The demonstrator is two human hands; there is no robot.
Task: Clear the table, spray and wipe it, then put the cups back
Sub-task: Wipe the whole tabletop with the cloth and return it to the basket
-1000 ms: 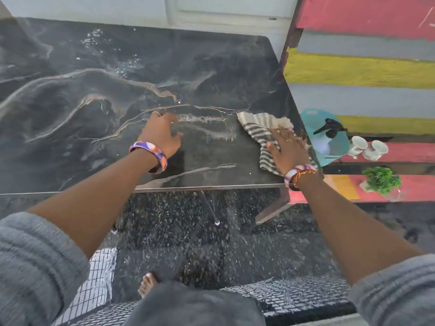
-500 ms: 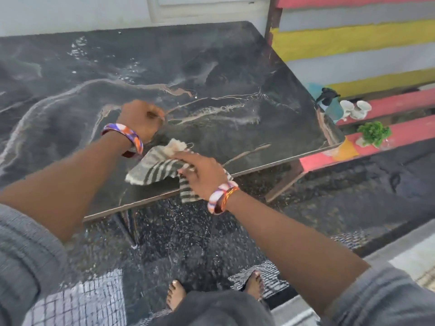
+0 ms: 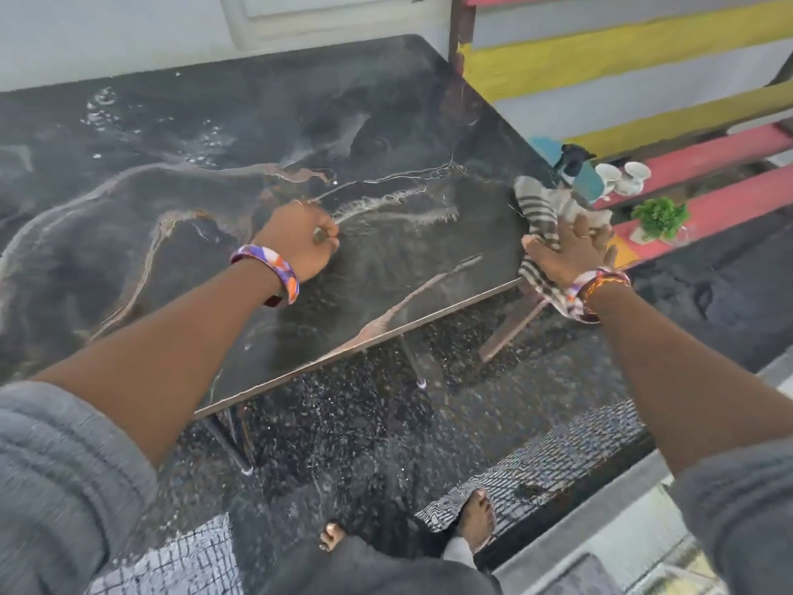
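- The bench (image 3: 180, 173) is a dark marble-look slab with pale veins; water drops lie on it toward 11 o'clock, near the far edge
- The left hand (image 3: 298, 240) rests on the bench about the middle of the picture; its fingers (image 3: 326, 234) are curled under, knuckles to the surface, and hold nothing that I can see; a purple and orange band (image 3: 268, 268) sits on the wrist
- The striped cloth (image 3: 538, 208) lies at the right corner of the bench, at 3 o'clock from the left hand; one part hangs over the near edge
- The right hand (image 3: 570, 249) presses flat on the cloth; the fingers are straight and spread
- The spray bottle (image 3: 577, 171) stands beyond the corner on a red plank (image 3: 708, 152); at 3 o'clock from it, just beside, are two white cups (image 3: 624, 178)
- A small green plant (image 3: 658, 216) stands on the lower plank, at 5 o'clock from the cups
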